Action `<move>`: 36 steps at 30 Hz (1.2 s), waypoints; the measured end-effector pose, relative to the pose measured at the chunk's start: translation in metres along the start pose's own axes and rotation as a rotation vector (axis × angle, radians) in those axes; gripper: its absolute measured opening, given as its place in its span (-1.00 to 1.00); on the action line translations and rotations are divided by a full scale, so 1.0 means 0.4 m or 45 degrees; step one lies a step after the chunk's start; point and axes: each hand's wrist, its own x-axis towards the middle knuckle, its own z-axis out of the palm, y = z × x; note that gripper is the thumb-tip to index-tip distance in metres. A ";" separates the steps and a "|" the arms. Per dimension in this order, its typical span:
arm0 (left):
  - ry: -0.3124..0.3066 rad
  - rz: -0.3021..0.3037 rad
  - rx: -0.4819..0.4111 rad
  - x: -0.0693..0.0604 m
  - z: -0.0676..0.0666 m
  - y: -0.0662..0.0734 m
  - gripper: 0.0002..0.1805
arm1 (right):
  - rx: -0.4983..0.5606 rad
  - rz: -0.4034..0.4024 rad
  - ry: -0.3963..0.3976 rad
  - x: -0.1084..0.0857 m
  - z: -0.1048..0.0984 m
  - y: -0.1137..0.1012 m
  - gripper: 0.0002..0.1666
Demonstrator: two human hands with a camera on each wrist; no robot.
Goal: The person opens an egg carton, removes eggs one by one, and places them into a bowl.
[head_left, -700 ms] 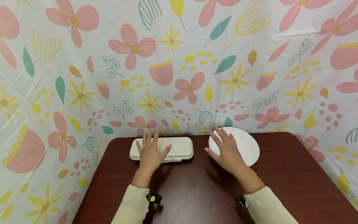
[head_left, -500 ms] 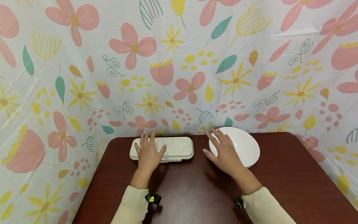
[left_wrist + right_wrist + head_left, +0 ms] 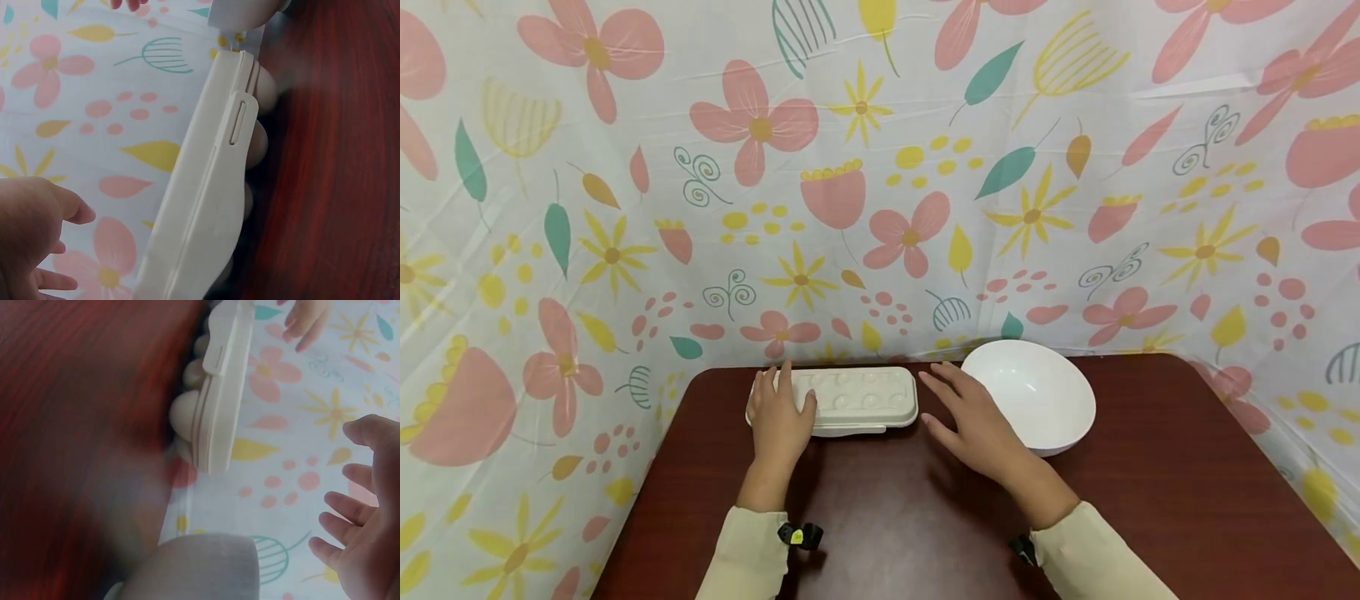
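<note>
A cream lidded case with rounded bumps on its lid lies at the table's back, left of a white bowl. My left hand is over the case's left end, fingers spread; whether it touches the lid cannot be told. Between case and bowl, my right hand hovers with fingers apart, holding nothing. The left wrist view shows the case side-on with its latch and rounded cups beneath, apart from my left hand. In the right wrist view my right hand is away from the case.
The dark red-brown table carries the case and bowl along its back edge. A white cloth printed with flowers and leaves hangs behind the table and down both sides.
Both hands have moved left. The right has come away from over the bowl toward the case's right end, and the left has shifted toward the case's left end. Case and bowl have stayed put.
</note>
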 end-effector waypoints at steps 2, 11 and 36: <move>-0.020 -0.033 -0.014 -0.005 0.003 -0.008 -0.26 | 0.006 0.004 -0.033 0.000 0.009 -0.005 -0.28; -0.004 -0.175 -0.061 -0.018 0.008 -0.057 -0.22 | 0.009 -0.028 -0.109 0.007 0.061 -0.015 -0.35; -0.044 -0.403 -0.383 -0.029 0.050 -0.169 -0.24 | -0.003 -0.022 -0.338 0.055 0.156 -0.041 -0.30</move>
